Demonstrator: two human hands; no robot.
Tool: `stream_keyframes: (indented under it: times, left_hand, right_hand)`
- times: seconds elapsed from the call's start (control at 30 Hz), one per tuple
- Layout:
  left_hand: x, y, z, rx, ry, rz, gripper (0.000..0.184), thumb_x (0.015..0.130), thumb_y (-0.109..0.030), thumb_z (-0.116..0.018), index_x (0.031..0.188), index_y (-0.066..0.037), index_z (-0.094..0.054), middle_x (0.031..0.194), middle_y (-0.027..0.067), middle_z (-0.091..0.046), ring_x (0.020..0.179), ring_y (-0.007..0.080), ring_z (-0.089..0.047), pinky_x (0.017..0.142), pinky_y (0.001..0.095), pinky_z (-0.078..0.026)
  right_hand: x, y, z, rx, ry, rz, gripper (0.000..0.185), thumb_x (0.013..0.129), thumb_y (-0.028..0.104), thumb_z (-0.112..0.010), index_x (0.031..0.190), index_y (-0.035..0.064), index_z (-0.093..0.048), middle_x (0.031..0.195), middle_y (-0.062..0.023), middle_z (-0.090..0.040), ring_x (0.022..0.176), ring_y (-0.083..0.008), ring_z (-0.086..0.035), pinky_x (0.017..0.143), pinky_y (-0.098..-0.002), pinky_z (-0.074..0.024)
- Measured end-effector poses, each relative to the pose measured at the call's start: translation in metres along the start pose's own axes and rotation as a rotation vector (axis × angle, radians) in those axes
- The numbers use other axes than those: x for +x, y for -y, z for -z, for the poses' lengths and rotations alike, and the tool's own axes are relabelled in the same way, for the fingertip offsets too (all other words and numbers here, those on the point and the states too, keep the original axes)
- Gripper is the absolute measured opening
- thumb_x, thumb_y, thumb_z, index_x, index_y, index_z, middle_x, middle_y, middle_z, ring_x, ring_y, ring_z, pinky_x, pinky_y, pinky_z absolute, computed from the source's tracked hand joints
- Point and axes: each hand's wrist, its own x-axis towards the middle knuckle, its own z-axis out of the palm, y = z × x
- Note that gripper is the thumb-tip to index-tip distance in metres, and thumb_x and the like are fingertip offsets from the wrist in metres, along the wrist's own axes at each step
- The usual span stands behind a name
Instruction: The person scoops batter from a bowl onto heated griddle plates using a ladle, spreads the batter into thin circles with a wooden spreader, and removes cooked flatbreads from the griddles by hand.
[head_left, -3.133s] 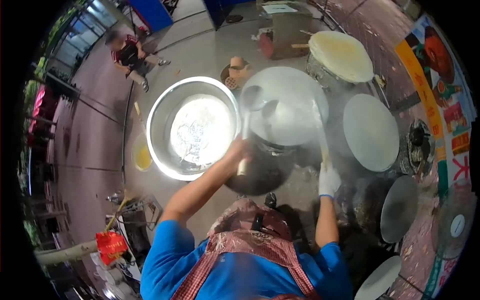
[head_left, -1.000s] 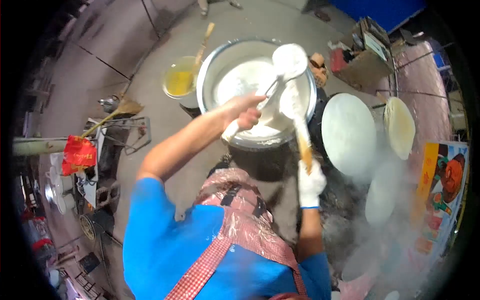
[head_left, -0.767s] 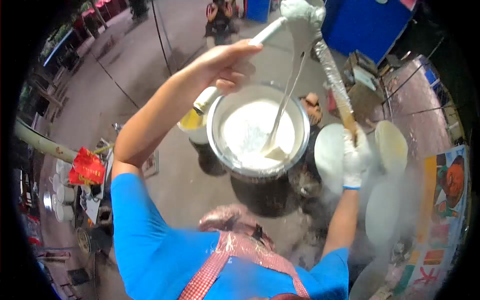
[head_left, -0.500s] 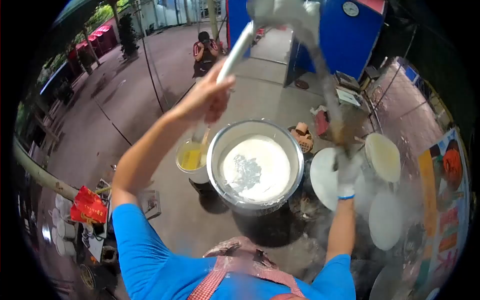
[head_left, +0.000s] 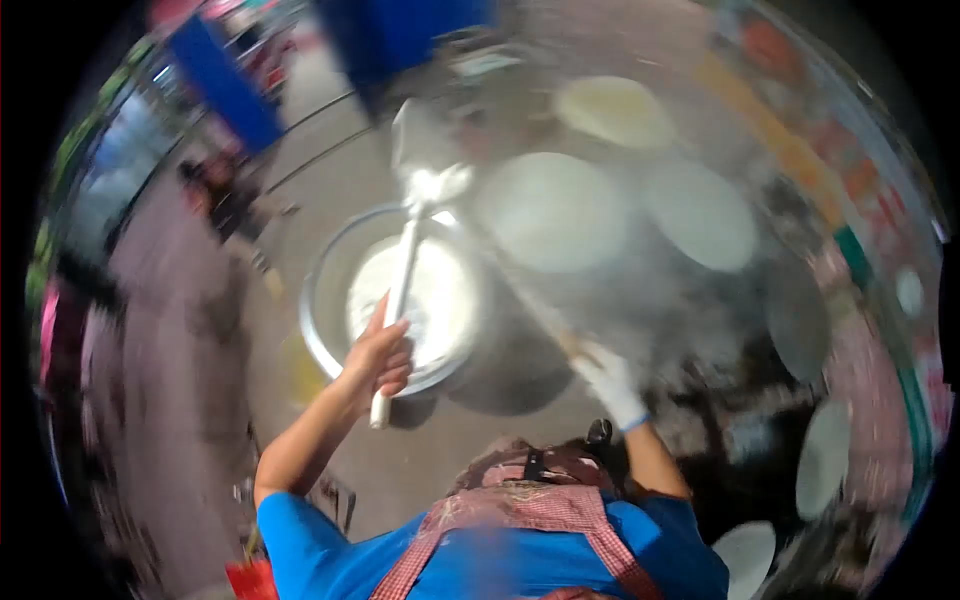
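Observation:
My left hand (head_left: 380, 355) is wrapped round the white handle of a spatula (head_left: 403, 265), which points up and away from me across the metal pot. Its pale blade meets a batter-smeared lump where it crosses the far end of a long-handled tool (head_left: 515, 290). My right hand (head_left: 610, 385), in a white glove, grips that tool's near end; blur hides the shape of its head. Below the left hand's tool stands a large metal pot (head_left: 312, 335) holding creamy white batter (head_left: 440, 310).
Several pale round discs, among them a near one (head_left: 555, 212) and a yellowish one (head_left: 615, 112), lie in an arc to the right amid steam. A person (head_left: 215, 190) is at the far left. Blue panels (head_left: 225, 85) stand behind. A red bag (head_left: 252, 580) shows at lower left.
My view has swung right toward the discs. Both hands have come lower, the left now in front of the pot, with the two tools still held and their heads together.

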Motion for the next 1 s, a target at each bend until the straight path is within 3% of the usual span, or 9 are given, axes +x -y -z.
stream_keyframes:
  times: [0.07, 0.1, 0.13, 0.17, 0.43, 0.6, 0.87, 0.93, 1.0]
  left_hand:
    - [0.042, 0.021, -0.025, -0.108, -0.062, 0.089, 0.027, 0.091, -0.027, -0.047, 0.117, -0.031, -0.042, 0.053, -0.0039, -0.029, 0.038, 0.0048, -0.027, 0.03, 0.0177, -0.023]
    - [0.073, 0.034, -0.026, -0.344, 0.073, 0.231, 0.019, 0.091, -0.031, -0.046, 0.078, -0.016, -0.046, 0.052, -0.0034, -0.032, 0.037, 0.0047, -0.028, 0.029, 0.018, -0.025]
    - [0.102, 0.039, -0.036, -0.689, 0.325, 0.655, 0.038, 0.091, -0.033, -0.044, 0.059, -0.014, -0.034, 0.051, -0.0025, -0.034, 0.036, 0.0051, -0.031, 0.029, 0.0179, -0.027]
    - [0.117, 0.051, -0.071, -0.718, 0.203, 0.664, 0.041, 0.091, -0.031, -0.042, 0.057, -0.011, -0.035, 0.05, -0.0016, -0.035, 0.035, 0.0055, -0.032, 0.029, 0.0181, -0.027]
    - [0.224, 0.217, -0.343, -0.924, 0.548, 1.096, 0.032, 0.09, -0.018, -0.039, 0.095, 0.013, -0.047, 0.057, 0.0024, -0.04, 0.041, 0.012, -0.039, 0.038, 0.0262, -0.039]
    - [0.28, 0.261, -0.529, -0.479, 0.86, 1.193, 0.023, 0.092, -0.026, -0.045, 0.108, -0.01, -0.05, 0.057, -0.0009, -0.036, 0.039, 0.0093, -0.033, 0.033, 0.0218, -0.029]
    - [0.37, 0.325, -0.734, 0.633, 0.816, 0.271, 0.023, 0.089, -0.019, -0.05, 0.109, -0.021, -0.038, 0.055, 0.0013, -0.034, 0.034, 0.0124, -0.029, 0.03, 0.0274, -0.024]
    - [0.417, 0.362, -0.751, 0.679, 0.841, 0.26, 0.043, 0.087, -0.014, -0.048, 0.126, -0.026, -0.033, 0.058, 0.0092, -0.045, 0.041, 0.0223, -0.045, 0.037, 0.0369, -0.037]
    - [0.477, 0.389, -0.743, 1.216, 0.62, -0.577, 0.055, 0.085, -0.011, -0.046, 0.134, -0.028, -0.026, 0.068, 0.0159, -0.054, 0.056, 0.0307, -0.054, 0.051, 0.0426, -0.044]
  right_hand:
    - [-0.007, -0.019, 0.026, -0.102, 0.035, -0.165, 0.055, 0.083, 0.038, -0.06, 0.122, 0.0009, -0.051, 0.103, -0.01, -0.062, 0.085, -0.0125, -0.057, 0.07, -0.0257, -0.0465]
    - [-0.019, -0.04, 0.041, -0.095, 0.021, -0.168, 0.056, 0.084, 0.041, -0.058, 0.121, -0.0001, -0.05, 0.099, -0.0113, -0.064, 0.077, -0.0174, -0.058, 0.067, -0.0293, -0.0462]
    - [-0.015, -0.129, 0.051, -0.393, -0.258, 0.339, 0.053, 0.084, 0.043, -0.056, 0.119, 0.0035, -0.052, 0.091, -0.0134, -0.065, 0.072, -0.024, -0.059, 0.065, -0.0335, -0.0455]
    - [-0.05, -0.116, 0.075, -0.305, -0.188, 0.151, 0.048, 0.084, 0.045, -0.054, 0.114, 0.0079, -0.056, 0.088, -0.0156, -0.063, 0.076, -0.0284, -0.06, 0.066, -0.0356, -0.0457]
    - [-0.254, -0.256, 0.256, -0.496, -0.632, -0.384, 0.043, 0.079, 0.044, -0.058, 0.11, 0.0148, -0.058, 0.09, -0.0155, -0.063, 0.083, -0.0337, -0.06, 0.071, -0.0379, -0.048]
    - [-0.321, -0.216, 0.373, -0.484, -1.156, -0.603, 0.035, 0.081, 0.037, -0.057, 0.101, 0.0086, -0.062, 0.087, -0.0179, -0.064, 0.081, -0.0348, -0.061, 0.069, -0.04, -0.0477]
    - [-0.221, -0.21, 0.506, -0.779, -1.344, -0.112, 0.038, 0.079, 0.023, -0.063, 0.116, 0.0171, -0.058, 0.084, -0.0176, -0.063, 0.078, -0.0329, -0.061, 0.067, -0.0396, -0.0475]
    - [-0.169, -0.217, 0.523, -0.693, -1.234, -0.463, 0.03, 0.082, 0.029, -0.056, 0.109, 0.0165, -0.061, 0.077, -0.0192, -0.061, 0.072, -0.038, -0.058, 0.063, -0.0469, -0.0449]
    - [-0.151, -0.245, 0.534, -0.687, -1.157, -0.537, 0.03, 0.084, 0.03, -0.052, 0.107, 0.0155, -0.062, 0.076, -0.0198, -0.061, 0.073, -0.0385, -0.058, 0.064, -0.0474, -0.0447]
